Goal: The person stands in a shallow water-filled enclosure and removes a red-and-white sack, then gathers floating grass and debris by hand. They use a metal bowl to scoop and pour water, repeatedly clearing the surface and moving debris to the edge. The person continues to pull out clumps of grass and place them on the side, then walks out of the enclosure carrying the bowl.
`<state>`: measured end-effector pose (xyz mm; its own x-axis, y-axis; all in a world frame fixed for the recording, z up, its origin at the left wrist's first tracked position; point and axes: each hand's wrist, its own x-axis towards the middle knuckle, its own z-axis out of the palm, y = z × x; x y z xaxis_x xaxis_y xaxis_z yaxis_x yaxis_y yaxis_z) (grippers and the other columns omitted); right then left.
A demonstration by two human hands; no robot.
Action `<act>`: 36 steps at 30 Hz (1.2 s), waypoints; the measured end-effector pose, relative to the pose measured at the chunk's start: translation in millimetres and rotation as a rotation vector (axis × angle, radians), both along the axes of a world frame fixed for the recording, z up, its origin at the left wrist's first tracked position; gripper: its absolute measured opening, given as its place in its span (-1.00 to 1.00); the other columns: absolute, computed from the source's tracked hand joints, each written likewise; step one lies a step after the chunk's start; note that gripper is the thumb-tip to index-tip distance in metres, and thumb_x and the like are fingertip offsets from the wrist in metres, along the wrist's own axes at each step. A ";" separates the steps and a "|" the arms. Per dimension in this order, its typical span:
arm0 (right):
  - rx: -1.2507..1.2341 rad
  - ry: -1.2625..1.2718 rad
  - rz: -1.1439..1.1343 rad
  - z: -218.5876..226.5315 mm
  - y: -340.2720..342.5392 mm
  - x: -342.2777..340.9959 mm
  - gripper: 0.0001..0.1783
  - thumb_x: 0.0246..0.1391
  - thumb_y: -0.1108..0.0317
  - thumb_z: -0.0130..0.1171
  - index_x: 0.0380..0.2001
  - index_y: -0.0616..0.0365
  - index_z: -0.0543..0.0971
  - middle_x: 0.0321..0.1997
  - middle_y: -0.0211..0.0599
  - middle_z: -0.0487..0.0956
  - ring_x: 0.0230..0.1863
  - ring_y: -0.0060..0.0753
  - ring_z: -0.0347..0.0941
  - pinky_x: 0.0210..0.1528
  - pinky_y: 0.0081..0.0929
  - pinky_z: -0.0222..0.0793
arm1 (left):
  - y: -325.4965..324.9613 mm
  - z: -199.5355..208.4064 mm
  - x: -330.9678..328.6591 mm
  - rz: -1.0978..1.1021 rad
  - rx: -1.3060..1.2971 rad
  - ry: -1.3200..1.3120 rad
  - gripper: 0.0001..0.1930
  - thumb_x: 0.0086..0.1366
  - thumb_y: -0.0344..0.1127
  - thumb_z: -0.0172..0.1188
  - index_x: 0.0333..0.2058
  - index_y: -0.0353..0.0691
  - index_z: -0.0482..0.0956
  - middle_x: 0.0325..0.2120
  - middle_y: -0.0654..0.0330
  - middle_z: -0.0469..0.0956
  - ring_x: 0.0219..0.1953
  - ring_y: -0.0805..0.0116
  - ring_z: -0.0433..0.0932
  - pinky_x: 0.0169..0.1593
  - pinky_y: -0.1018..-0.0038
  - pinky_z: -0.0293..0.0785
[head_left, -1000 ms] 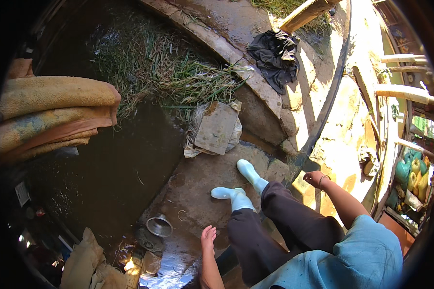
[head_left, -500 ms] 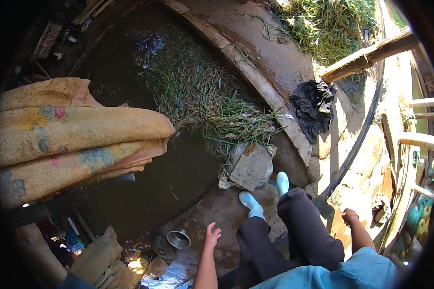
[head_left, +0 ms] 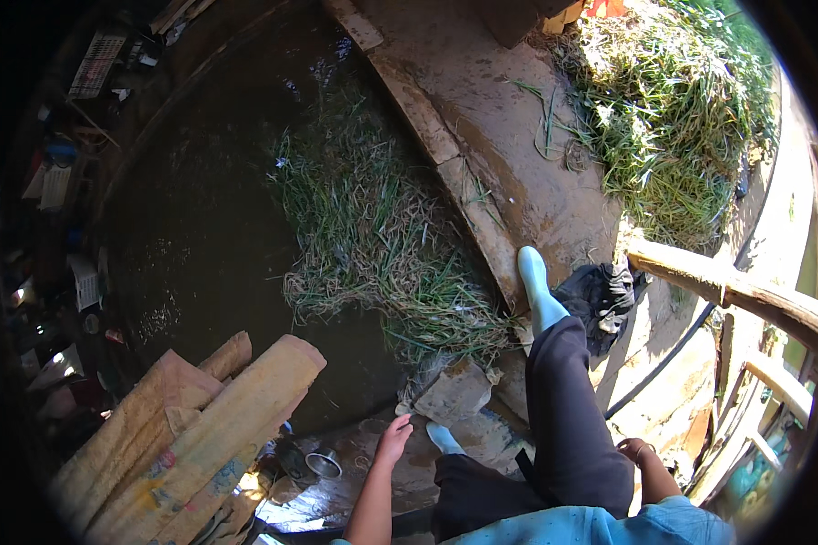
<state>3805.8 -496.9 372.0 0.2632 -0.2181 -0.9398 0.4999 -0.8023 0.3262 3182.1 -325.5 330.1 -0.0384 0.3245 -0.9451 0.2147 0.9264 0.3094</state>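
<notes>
My left hand (head_left: 394,440) hangs open over the ground, holding nothing, its fingers loosely apart. Close to its fingertips, as seen from above, lies a flat grey slab (head_left: 453,393) with plastic sheeting under it. My right hand (head_left: 639,450) hangs beside my right thigh, its fingers curled and nothing visible in them. I wear pale blue rubber boots. The right boot (head_left: 538,283) stands forward at the kerb, and the left boot (head_left: 444,440) is behind it near the slab. Beyond them, cut grass (head_left: 382,245) floats in dark water (head_left: 209,227).
A stone kerb (head_left: 432,132) edges the water. A black cloth (head_left: 600,300) lies by a wooden pole (head_left: 727,286) on the right, with a grass heap (head_left: 673,136) beyond. Folded yellowish towelling (head_left: 218,436) juts in at lower left, near a metal bowl (head_left: 324,464).
My right boot has stepped forward to the kerb beside the black cloth. The view has shifted ahead, so the towelling sits lower and more grass heap shows. Both hands still hang at my sides.
</notes>
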 end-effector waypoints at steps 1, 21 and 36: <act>0.018 0.014 0.024 -0.2 43.8 25.1 -0.78 0.08 0.28 0.16 -0.19 0.00 0.62 -0.32 -0.21 0.61 -0.34 -0.34 0.55 -0.38 -0.35 0.53 | 16.7 4.8 27.8 -0.066 -0.046 0.035 -0.59 0.26 -0.27 0.15 0.07 -0.20 0.43 0.04 0.06 0.45 -0.01 0.34 0.49 0.04 0.47 0.38; 0.906 0.183 0.661 4.2 700.0 -44.6 -0.75 0.08 0.20 0.09 -0.18 -0.09 0.59 -0.33 -0.20 0.62 -0.31 -0.22 0.57 -0.25 -0.37 0.45 | 84.8 -55.4 117.5 0.304 0.100 0.198 -0.72 0.18 -0.26 0.21 -0.15 -0.24 0.56 -0.20 0.12 0.60 -0.15 0.32 0.58 -0.07 0.42 0.48; 1.386 0.551 0.982 -140.3 1188.0 -330.0 -0.53 0.12 0.14 0.17 0.04 0.13 0.45 0.08 -0.08 0.47 0.14 -0.12 0.37 0.17 -0.33 0.26 | 548.2 -126.7 -98.1 0.232 0.381 0.517 -0.37 0.18 0.03 0.20 0.17 -0.10 0.32 0.31 -0.03 -0.02 0.20 -0.07 0.28 0.16 0.18 0.30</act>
<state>3475.8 691.1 231.6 -0.5801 0.7583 -0.2975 0.7238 0.3124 -0.6152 3084.0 222.7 203.3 -0.5630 0.5601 -0.6077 0.2319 0.8129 0.5342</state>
